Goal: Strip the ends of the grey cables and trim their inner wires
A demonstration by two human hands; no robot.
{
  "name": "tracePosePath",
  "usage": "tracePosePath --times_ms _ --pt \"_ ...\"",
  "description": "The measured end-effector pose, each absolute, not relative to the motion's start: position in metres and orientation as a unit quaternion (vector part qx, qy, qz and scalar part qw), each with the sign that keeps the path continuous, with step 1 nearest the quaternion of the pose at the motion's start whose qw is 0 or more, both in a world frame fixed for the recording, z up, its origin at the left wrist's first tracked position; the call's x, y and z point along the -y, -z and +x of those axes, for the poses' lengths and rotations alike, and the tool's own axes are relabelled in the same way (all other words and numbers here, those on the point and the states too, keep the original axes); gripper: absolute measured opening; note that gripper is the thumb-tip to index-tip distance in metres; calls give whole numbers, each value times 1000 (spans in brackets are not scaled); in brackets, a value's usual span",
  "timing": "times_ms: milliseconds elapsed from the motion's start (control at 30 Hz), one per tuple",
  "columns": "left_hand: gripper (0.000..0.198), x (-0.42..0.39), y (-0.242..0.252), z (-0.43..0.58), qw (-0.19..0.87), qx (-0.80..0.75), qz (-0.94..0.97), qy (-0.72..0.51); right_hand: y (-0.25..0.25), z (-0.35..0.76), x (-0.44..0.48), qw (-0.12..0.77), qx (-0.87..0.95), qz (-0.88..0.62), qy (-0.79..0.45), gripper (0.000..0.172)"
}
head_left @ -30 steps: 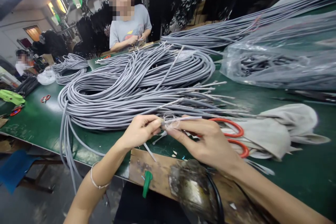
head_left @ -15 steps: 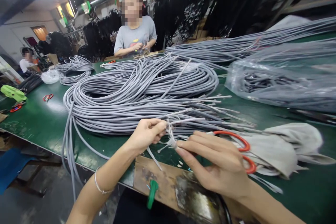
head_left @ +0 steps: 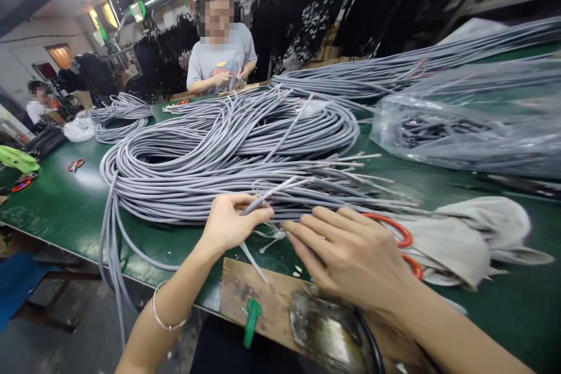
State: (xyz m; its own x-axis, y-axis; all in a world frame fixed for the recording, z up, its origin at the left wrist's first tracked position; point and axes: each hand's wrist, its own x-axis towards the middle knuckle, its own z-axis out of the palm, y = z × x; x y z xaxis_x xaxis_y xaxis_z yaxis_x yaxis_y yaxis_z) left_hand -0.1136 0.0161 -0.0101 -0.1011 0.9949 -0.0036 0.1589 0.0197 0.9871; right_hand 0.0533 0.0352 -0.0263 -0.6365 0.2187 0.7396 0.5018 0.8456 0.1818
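My left hand [head_left: 239, 219] is closed around a grey cable [head_left: 250, 205], close to its paler end, which slants up to the right. Thin whitish fibres [head_left: 259, 188] stand loose beside that end. To the right, my right hand [head_left: 346, 245] has its thumb and index finger pinched together; what sits between the tips is too small to make out. Pale strands [head_left: 274, 236] lie just below those fingertips. Red-handled scissors [head_left: 412, 267] lie behind my right hand, their blades hidden by it. A large coil of grey cables [head_left: 175, 181] spreads beyond both hands.
A wooden board [head_left: 236, 286] with a green lever [head_left: 251, 321] and a worn metal block [head_left: 326, 327] sits at the table's front edge. Crumpled light cloth [head_left: 477, 234] and a clear plastic bag [head_left: 473, 128] lie right. A co-worker [head_left: 221, 58] stands across the green table [head_left: 65, 204].
My hands have drawn slightly apart from the frayed strands between them. The cable end in my left hand now tilts upward, and the right fingers have closed up. The view has shifted slightly.
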Motion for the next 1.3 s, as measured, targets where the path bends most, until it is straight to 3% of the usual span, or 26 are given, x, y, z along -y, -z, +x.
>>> tracePosePath --times_ms 233,500,633,967,1167,1300 --pt "7 -14 11 -111 392 -578 530 -482 29 52 -34 331 876 -249 246 30" --pt "35 -10 -2 -114 592 -506 460 -427 31 52 -37 302 862 -292 282 27" --pt "46 -8 -2 -116 628 -479 454 -413 32 52 -36 301 852 -325 278 25" --pt "34 -13 -6 -111 614 -462 386 -511 22 43 -15 295 853 -353 248 22" --pt "28 -19 -5 -114 670 -434 319 -510 12 54 -6 355 904 -222 82 30" --pt "30 -19 -3 -114 643 -465 374 -480 13 56 -12 423 872 -223 100 31"
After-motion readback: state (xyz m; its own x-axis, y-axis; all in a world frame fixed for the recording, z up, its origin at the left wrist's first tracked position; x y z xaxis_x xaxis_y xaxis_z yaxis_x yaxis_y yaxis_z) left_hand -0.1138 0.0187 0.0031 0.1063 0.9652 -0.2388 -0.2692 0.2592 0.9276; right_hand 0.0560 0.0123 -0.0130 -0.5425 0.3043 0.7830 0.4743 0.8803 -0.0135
